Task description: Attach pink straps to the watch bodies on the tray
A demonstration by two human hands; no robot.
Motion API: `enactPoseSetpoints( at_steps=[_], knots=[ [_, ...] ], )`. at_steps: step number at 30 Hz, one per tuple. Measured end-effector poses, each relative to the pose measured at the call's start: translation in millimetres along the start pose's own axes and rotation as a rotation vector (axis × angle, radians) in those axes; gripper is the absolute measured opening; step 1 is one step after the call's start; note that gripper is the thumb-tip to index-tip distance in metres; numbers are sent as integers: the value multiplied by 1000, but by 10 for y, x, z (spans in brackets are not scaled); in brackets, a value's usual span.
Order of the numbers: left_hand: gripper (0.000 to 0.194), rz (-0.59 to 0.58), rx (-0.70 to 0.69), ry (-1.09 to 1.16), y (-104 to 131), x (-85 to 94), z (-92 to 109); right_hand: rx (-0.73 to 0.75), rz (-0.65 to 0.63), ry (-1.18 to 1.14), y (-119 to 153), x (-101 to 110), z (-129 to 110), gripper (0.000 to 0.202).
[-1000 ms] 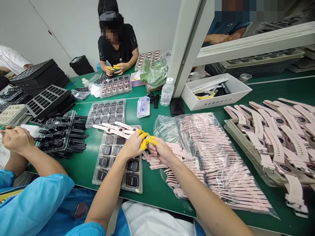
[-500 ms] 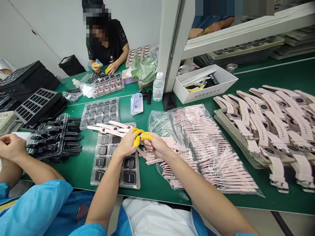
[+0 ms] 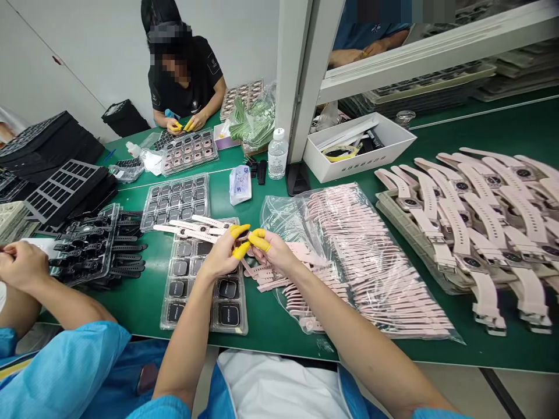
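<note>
My left hand (image 3: 227, 250), with yellow covers on its fingertips, pinches a small dark piece, perhaps a watch body, above a clear tray (image 3: 180, 302) of square dark watch faces. Close against it, my right hand (image 3: 268, 247), also in yellow finger covers, has its fingers pressed together at the same piece; what it grips is too small to tell. Pink-strapped watches (image 3: 192, 228) lie across the tray's far end. Loose pink straps (image 3: 266, 278) lie under and beside my right hand, next to a clear bag of pink straps (image 3: 371, 262).
Finished-looking pink watches (image 3: 471, 233) fill a tray at right. A white box (image 3: 362, 145) and bottle (image 3: 278, 154) stand behind the bag. Black-strapped watches (image 3: 87, 250) lie at left beside a co-worker's hands (image 3: 24, 262). Another person in black (image 3: 187, 87) sits across the table.
My hands stay together, with their yellow-covered fingers shifted a little and the dark piece between them showing more. The view has moved slightly. The person across has brought their hands closer together.
</note>
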State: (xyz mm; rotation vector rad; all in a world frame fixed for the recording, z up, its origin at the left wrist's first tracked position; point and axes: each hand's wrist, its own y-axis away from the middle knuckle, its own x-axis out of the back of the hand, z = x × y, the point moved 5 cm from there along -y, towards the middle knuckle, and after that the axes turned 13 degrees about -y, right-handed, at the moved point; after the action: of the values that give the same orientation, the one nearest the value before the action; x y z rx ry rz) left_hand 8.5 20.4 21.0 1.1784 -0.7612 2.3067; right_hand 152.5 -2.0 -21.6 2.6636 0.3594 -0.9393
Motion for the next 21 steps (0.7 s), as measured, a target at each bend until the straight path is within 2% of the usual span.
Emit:
enactPoseSetpoints(
  at_steps=[3, 7, 9, 11, 13, 16, 19, 21],
  knots=[
    [46, -23, 24, -127, -1, 178, 31, 167, -16, 339, 18, 54, -170, 39],
    [42, -119, 189, -444, 71, 677, -20, 225, -87, 772, 59, 67, -293, 28],
    [36, -137, 255, -564, 136, 956, -33, 263, -94, 871, 81, 50, -315, 26],
    [32, -163, 269, -655, 199, 1136, 2, 313, -84, 863, 104, 19, -316, 21],
    [34, -220, 245, -729, 247, 1169, 76, 351, -84, 798, 123, -23, -292, 34],
    [41, -319, 190, -788, 276, 1001, 208, 317, -164, 665, 130, -104, -203, 54],
    [42, -342, 149, -768, 255, 803, 303, 183, -289, 485, 118, -178, -93, 41],
    [42, -317, 140, -749, 236, 756, 318, 87, -341, 377, 108, -202, -44, 36]
  ],
)
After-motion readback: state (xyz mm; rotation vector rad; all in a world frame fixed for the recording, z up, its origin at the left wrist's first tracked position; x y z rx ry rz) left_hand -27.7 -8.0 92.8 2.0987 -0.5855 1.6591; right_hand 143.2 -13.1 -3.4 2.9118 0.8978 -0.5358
